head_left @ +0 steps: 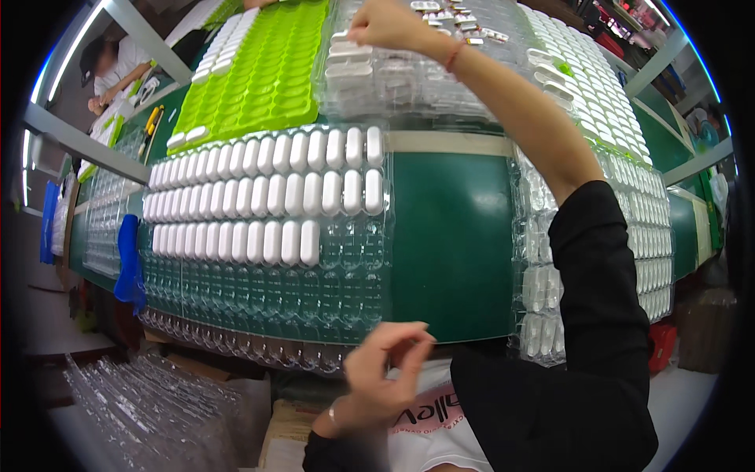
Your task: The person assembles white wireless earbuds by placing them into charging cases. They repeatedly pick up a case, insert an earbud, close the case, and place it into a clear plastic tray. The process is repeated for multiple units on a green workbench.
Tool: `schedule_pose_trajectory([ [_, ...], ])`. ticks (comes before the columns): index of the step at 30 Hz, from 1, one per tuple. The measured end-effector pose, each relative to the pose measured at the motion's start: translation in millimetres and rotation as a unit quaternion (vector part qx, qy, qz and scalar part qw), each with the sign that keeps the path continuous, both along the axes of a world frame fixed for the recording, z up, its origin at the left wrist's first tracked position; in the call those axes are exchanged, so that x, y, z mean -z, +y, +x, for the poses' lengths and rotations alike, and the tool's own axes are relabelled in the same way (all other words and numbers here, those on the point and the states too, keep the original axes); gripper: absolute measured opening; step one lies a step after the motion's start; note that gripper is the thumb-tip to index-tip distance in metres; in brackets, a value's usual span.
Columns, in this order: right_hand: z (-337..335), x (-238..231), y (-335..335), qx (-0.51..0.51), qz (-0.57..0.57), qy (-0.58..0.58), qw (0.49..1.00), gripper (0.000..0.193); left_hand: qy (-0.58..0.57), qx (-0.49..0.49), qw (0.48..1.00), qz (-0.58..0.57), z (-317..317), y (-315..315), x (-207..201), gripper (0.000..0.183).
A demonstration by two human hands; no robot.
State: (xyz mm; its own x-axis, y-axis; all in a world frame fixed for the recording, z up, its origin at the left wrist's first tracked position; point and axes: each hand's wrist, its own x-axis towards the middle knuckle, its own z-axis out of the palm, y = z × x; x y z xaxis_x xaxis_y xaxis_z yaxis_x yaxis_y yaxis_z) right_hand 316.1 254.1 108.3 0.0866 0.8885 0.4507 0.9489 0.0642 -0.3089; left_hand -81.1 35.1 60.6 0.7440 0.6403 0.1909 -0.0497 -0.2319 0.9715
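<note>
My right arm stretches far forward, and my right hand point(387, 25) is over a stack of clear plastic trays point(417, 86), beside open white cases point(348, 59). Its fingers are bent together, and whatever is in them is hidden. Close to my body, my left hand point(376, 368) is curled, thumb and fingertips drawn near each other, with nothing visible between them. It is nearest the front edge of a clear blister tray point(354, 279). Rounded white cases point(295, 241) stand in the tray's three far rows; the third row is filled only on its left part.
A lime-green moulded tray point(259, 94) lies beyond the blister tray. Stacked clear trays with white pieces point(543, 287) flank the green tabletop point(448, 244) on the right. A blue object point(127, 263) sits at the left edge. Another person point(118, 75) works at far left.
</note>
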Motion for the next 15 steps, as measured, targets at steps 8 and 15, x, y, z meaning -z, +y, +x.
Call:
schedule_pose_trajectory([
  [8,-71.5,-17.2,-201.3,-0.037,-0.056,0.156,0.985,0.019,0.290,-0.216,0.823,0.438,-2.9,111.3,14.0,0.023],
  [15,-74.4,-5.2,-389.3,0.225,-0.080,0.199,0.951,0.019,0.284,-0.230,0.843,0.394,11.7,133.2,39.9,0.037],
])
